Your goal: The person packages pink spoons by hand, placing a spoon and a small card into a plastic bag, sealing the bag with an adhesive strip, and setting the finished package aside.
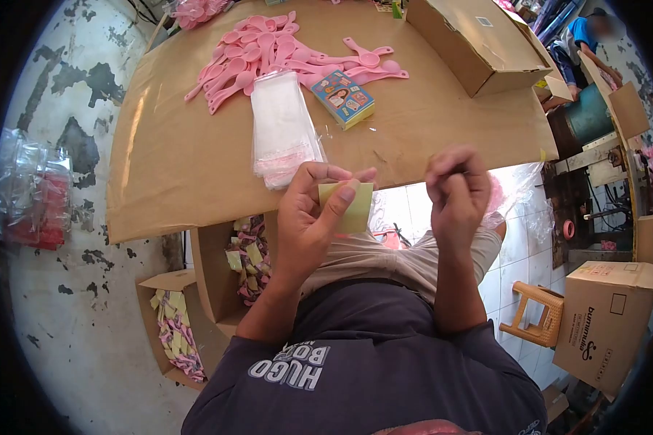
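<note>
1. Pink spoons (250, 54) lie in a loose pile on the brown surface (174, 152).
2. The clear plastic sleeves (286, 119) are in a stack, just below the pile.
3. The left hand (334, 192) pinches the yellow-green card (357, 212) between thumb and fingers, near the surface's edge.
4. The small blue box (343, 99) rests beside the sleeves.
5. The right hand (458, 190) is raised apart from the card, fingers curled; I cannot tell if it grips something.

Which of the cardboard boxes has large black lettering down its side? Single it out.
The box at the lower right, next to the tan stool. The other cardboard boxes show no such lettering.
</note>
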Demonstrator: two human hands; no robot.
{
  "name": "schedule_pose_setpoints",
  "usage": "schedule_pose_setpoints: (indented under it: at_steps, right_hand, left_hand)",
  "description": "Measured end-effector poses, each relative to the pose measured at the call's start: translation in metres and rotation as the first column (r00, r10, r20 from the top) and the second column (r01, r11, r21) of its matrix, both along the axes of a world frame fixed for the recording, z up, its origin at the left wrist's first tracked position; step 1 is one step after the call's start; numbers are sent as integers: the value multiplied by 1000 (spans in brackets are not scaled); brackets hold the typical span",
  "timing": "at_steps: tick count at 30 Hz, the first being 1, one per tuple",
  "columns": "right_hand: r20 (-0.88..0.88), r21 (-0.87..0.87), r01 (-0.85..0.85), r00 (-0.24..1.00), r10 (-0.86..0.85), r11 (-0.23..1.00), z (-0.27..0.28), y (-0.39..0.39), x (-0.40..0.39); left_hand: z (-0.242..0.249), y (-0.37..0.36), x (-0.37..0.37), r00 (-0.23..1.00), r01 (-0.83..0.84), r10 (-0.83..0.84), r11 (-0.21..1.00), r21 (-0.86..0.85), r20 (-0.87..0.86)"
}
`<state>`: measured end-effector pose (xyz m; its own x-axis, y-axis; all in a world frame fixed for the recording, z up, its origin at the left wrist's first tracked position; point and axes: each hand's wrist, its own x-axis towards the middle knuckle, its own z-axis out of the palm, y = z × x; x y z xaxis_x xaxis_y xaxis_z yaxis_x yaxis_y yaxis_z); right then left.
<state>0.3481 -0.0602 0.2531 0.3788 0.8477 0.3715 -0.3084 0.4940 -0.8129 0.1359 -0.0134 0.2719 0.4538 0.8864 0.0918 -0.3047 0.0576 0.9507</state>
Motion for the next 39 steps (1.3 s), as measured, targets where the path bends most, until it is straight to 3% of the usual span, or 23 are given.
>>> schedule_pose_setpoints:
  at_steps: [1, 3, 5, 7, 8, 10, 17, 20, 22, 25, 29, 32, 34, 35, 37, 39]
  right_hand:
    - [44, -119, -117, 991, 123, 986, -2, -3, -3]
    - [183, -226, -83, 975, 126, 971, 7, 0, -26]
    - [238, -246, -101, 958, 161, 964, 0, 1, -34]
    - [207, -278, -137, 958, 198, 951, 4, 0, -34]
    - [204, -275, -133, 960, 193, 952, 6, 0, -33]
    - [189, -270, -114, 967, 169, 956, 9, 0, -29]
    - [165, -166, -130, 974, 157, 978, 8, -5, -17]
    - [261, -164, -131, 950, 171, 978, 11, -7, -9]
    - [463, -62, -89, 880, 107, 994, 16, -7, -6]
    - [565, -9, -74, 822, 66, 997, 22, -8, -5]
    - [542, 15, -92, 838, 70, 996, 21, -3, -8]
    - [580, -68, -52, 811, 82, 996, 27, 0, -18]
    - [563, -75, -38, 823, 74, 996, 23, 5, -30]
    - [547, -89, -1, 836, 49, 996, 20, 7, -34]
    - [564, -30, -78, 822, 82, 996, 14, 10, -38]
    - [308, -22, -95, 946, 97, 995, 16, 11, -50]
  left_hand:
    - [0, 1, 0, 999, -25, 25, 1000, -1, 33]
    - [-5, 4, 5, 998, -55, 53, 996, 77, 30]
    - [-13, 7, 8, 997, -77, 73, 985, 156, 28]
    - [-16, 11, 6, 991, -85, 114, 933, 349, -65]
    - [-12, 8, 5, 992, -79, 109, 933, 352, -69]
    - [-2, 2, 3, 997, -41, 46, 996, 84, -64]
    - [0, 0, 4, 996, -26, 32, 997, 68, -86]
    - [-16, 1, 1, 999, -33, 31, 988, 150, 12]
    - [-21, 4, -1, 998, -24, 14, 985, 171, 59]
    - [-18, 3, -2, 992, 3, -14, 995, 96, 121]
    - [-22, 7, -14, 990, 31, -43, 996, 89, 134]
    - [-23, 9, -20, 962, 18, -35, 998, 64, 270]
    - [-18, 4, -24, 1000, -4, 2, 996, 90, 20]
    - [-13, 3, -21, 999, -23, 21, 994, 105, 28]
    - [2, 2, -16, 992, -9, 12, 1000, -23, 123]
    - [10, 4, -25, 986, 26, -28, 999, 19, 167]
